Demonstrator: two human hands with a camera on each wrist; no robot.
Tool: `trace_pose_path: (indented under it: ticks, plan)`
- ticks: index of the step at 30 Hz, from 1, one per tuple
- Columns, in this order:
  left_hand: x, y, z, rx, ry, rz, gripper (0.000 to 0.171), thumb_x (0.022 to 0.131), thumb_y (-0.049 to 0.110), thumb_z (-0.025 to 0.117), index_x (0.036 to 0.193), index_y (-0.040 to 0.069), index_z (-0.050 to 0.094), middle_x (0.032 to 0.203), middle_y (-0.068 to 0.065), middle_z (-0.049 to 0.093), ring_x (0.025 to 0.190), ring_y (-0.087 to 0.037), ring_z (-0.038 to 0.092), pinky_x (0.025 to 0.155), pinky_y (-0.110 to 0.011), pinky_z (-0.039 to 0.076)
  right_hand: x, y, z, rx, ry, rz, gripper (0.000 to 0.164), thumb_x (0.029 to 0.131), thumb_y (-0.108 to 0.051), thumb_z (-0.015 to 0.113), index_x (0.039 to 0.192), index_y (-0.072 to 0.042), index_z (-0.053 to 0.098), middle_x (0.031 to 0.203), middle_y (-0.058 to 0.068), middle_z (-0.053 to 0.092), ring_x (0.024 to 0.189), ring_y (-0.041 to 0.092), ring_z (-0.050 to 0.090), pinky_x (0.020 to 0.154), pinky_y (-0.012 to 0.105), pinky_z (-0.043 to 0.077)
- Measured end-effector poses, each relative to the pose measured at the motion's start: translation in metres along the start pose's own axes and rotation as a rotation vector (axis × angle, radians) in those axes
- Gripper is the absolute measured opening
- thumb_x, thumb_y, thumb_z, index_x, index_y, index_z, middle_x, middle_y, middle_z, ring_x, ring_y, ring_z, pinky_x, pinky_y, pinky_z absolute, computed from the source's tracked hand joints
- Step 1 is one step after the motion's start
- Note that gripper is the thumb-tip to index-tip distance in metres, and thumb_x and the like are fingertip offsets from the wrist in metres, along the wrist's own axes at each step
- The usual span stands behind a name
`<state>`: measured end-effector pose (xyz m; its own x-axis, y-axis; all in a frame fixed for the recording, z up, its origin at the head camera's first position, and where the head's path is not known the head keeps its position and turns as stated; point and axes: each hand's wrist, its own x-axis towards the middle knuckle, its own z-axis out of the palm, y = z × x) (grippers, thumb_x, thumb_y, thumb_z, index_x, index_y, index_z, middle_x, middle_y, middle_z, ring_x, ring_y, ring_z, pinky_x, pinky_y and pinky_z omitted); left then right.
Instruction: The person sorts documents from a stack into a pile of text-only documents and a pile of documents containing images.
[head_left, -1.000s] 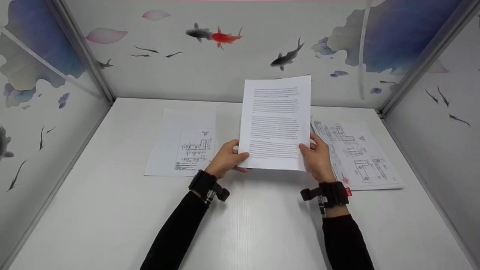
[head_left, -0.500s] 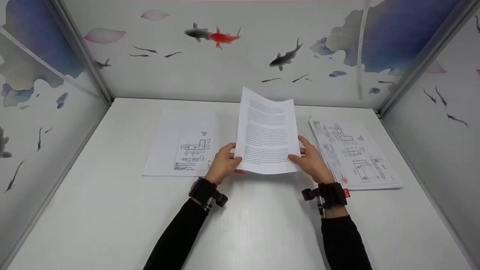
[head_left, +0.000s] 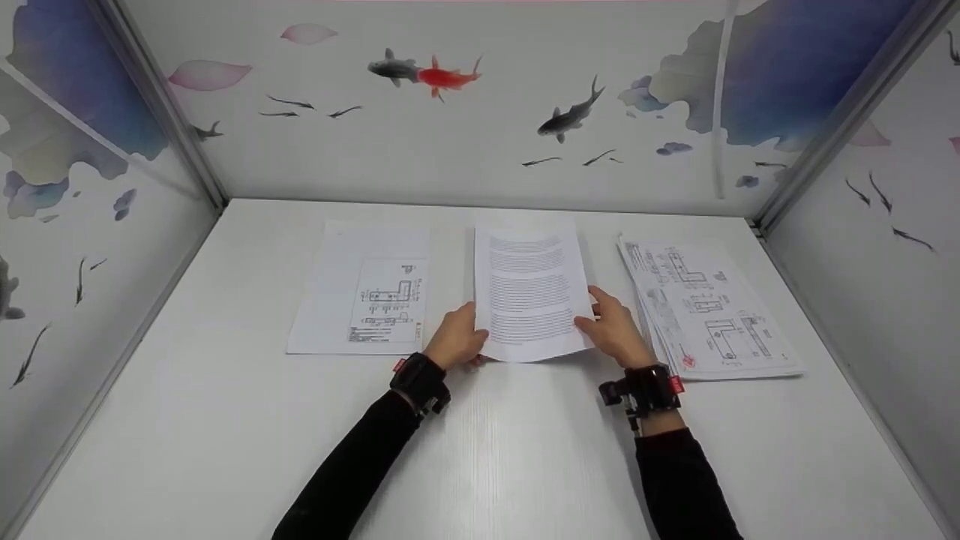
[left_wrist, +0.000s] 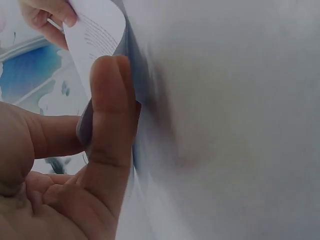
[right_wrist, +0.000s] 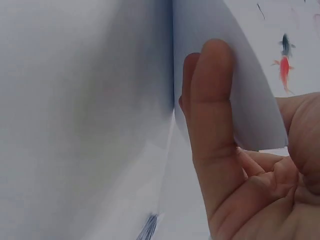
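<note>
Between both hands is a white sheet of paper [head_left: 529,289] printed with lines of text, its near edge bowed downward. My left hand [head_left: 457,337] pinches its near left side, thumb on top and fingers beneath. On the opposite side my right hand [head_left: 615,326] pinches the near right edge the same way. The left wrist view shows the paper [left_wrist: 97,30] curving between thumb and fingers, with the right hand beyond. In the right wrist view, straight fingers [right_wrist: 212,95] lie under the raised paper [right_wrist: 257,110], close over the table.
Left of the sheet lies a paper with a technical drawing [head_left: 386,300]. A thicker stack of drawings [head_left: 720,315], with a red stamp mark, lies to the right. The white table [head_left: 510,450] is walled by panels painted with fish [head_left: 450,76].
The printed sheet has come down from a raised, upright pose to lie low over the table between the two drawings. Both hands have lowered with it, keeping their grip.
</note>
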<state>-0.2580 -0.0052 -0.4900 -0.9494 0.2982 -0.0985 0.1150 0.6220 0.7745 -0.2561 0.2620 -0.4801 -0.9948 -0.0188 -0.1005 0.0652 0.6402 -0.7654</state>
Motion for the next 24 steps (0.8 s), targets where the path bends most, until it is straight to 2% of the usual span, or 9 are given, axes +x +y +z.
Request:
trace_pose_path:
  ticks: [3,5,7,11,16,19,24]
  plan:
    - [0.000,0.000,0.001,0.091,0.006,-0.058,0.050,0.094,0.005,0.054,0.140,-0.009,0.041,0.113,-0.026,0.067,0.089,-0.030,0.070,0.075,-0.041,0.058,0.001,0.003,0.001,0.011,-0.002,0.016,0.069,0.095,-0.009,0.058,0.154,0.000,0.024,0.133,0.031,0.054,0.115,0.039,0.059,0.092,0.045,0.050]
    - [0.001,0.000,0.001,0.174,0.022,-0.089,0.057,0.093,0.008,0.055,0.144,-0.010,0.037,0.123,-0.028,0.063,0.104,-0.032,0.066,0.088,-0.044,0.054,0.001,0.004,0.001,0.014,-0.007,0.025,0.068,0.096,-0.008,0.057,0.154,-0.001,0.023,0.137,0.031,0.051,0.119,0.041,0.056,0.095,0.047,0.048]
    - [0.001,0.001,0.001,0.237,0.042,-0.109,0.060,0.093,0.009,0.057,0.146,-0.008,0.035,0.129,-0.028,0.060,0.111,-0.034,0.064,0.094,-0.047,0.052,0.003,0.005,0.001,0.001,-0.020,0.021,0.065,0.097,-0.007,0.054,0.154,0.001,0.022,0.141,0.032,0.047,0.123,0.043,0.054,0.098,0.050,0.047]
    - [0.002,0.003,0.001,0.313,0.079,-0.109,0.058,0.091,0.009,0.057,0.144,-0.005,0.039,0.119,-0.026,0.066,0.099,-0.037,0.068,0.082,-0.051,0.055,0.006,0.008,0.003,-0.022,-0.048,-0.001,0.062,0.097,-0.004,0.047,0.153,0.005,0.021,0.146,0.033,0.040,0.127,0.046,0.050,0.104,0.051,0.043]
    - [0.001,0.003,0.002,0.367,0.093,-0.084,0.039,0.090,0.007,0.059,0.126,-0.005,0.054,0.101,-0.023,0.070,0.078,-0.029,0.066,0.069,-0.048,0.056,0.008,0.011,0.003,-0.045,-0.055,-0.017,0.060,0.096,-0.003,0.045,0.151,0.009,0.022,0.151,0.033,0.033,0.132,0.048,0.044,0.110,0.052,0.038]
    - [0.002,0.003,0.003,0.384,0.093,-0.090,0.030,0.089,0.007,0.060,0.117,-0.003,0.058,0.097,-0.021,0.071,0.074,-0.027,0.063,0.067,-0.048,0.055,0.008,0.012,0.004,-0.058,-0.060,-0.015,0.059,0.097,-0.003,0.045,0.150,0.011,0.023,0.153,0.033,0.029,0.136,0.048,0.038,0.113,0.053,0.033]
    - [0.002,0.004,0.002,0.378,0.087,-0.101,0.033,0.089,0.008,0.059,0.120,-0.003,0.058,0.097,-0.021,0.070,0.074,-0.028,0.064,0.069,-0.048,0.055,0.009,0.013,0.004,-0.097,-0.071,-0.038,0.057,0.096,-0.001,0.046,0.146,0.016,0.026,0.151,0.036,0.028,0.142,0.048,0.028,0.118,0.054,0.023]
